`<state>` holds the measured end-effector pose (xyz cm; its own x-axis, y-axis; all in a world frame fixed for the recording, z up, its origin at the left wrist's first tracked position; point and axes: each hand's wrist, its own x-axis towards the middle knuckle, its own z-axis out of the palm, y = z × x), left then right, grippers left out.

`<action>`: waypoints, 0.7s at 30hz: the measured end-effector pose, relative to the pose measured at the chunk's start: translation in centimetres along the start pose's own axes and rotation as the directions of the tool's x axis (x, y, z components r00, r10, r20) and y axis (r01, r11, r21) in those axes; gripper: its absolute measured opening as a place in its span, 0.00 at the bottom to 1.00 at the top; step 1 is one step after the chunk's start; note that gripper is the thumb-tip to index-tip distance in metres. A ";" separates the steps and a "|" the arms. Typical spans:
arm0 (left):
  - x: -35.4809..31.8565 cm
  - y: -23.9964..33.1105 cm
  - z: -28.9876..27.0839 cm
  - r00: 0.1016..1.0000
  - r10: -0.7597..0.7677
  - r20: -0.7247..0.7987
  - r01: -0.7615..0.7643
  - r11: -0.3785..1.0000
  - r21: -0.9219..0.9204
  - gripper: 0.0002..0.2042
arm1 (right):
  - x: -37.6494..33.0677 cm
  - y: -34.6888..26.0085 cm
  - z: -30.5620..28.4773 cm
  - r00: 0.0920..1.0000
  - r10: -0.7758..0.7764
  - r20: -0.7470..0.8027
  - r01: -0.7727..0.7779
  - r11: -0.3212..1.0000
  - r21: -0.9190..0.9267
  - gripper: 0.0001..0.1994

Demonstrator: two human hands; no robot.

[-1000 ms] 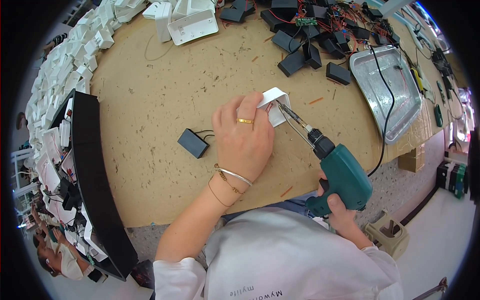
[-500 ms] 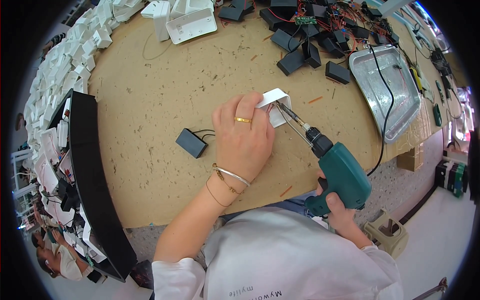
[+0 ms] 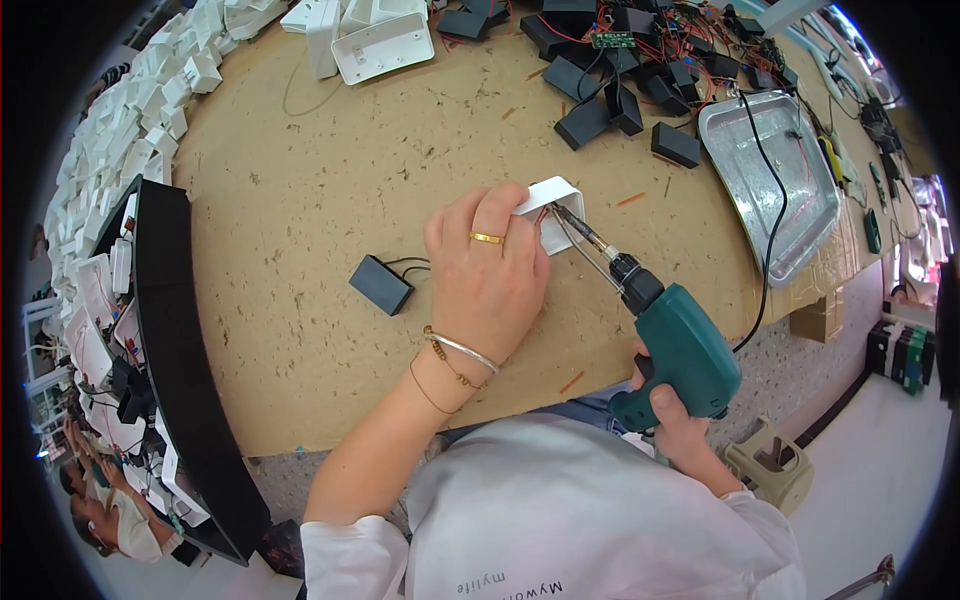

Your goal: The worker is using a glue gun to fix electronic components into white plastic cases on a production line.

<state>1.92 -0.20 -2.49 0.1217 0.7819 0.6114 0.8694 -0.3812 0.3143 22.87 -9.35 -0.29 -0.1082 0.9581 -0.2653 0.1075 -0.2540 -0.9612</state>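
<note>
My left hand (image 3: 490,250) grips a small white plastic case (image 3: 555,192) near the middle of the table, fingers wrapped over its left side. Red wires show just inside the case. In my right hand (image 3: 680,415) is a green pistol-shaped soldering gun (image 3: 690,340), held by its handle at the table's front edge. Its metal tip, with a thin tube running alongside, reaches into the open side of the case; the exact contact point is too small to make out. A black box (image 3: 381,285) with a black cable lies left of my left wrist, the cable passing behind the hand.
Black boxes with red wires (image 3: 640,60) heap up at the back right, beside a metal tray (image 3: 780,190) crossed by a black cord. White cases (image 3: 385,50) stand at the back, and many more pile at far left. A black-walled bin (image 3: 185,380) borders the left side.
Almost nothing differs. The view has shifted very slightly, while both hands, the white case and the soldering gun keep their places.
</note>
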 end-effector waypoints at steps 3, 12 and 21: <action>0.1 0.0 0.0 1.000 -0.003 0.002 0.003 1.000 -0.007 0.06 | 0.2 0.2 0.0 1.000 -0.029 -0.003 0.029 1.000 -0.010 0.31; 0.1 0.0 0.1 1.000 -0.003 -0.009 0.002 1.000 -0.016 0.06 | 0.2 0.5 0.0 0.998 -0.061 -0.010 0.060 0.996 -0.067 0.29; 0.1 0.0 0.1 1.000 -0.001 -0.006 0.001 1.000 -0.017 0.06 | 0.1 0.0 0.4 0.998 -0.035 -0.055 0.033 0.999 -0.028 0.26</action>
<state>2.02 -0.06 -2.53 0.1181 0.7791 0.6157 0.8612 -0.3890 0.3271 22.47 -9.32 -0.38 -0.0572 0.9722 -0.2272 0.1314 -0.2183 -0.9670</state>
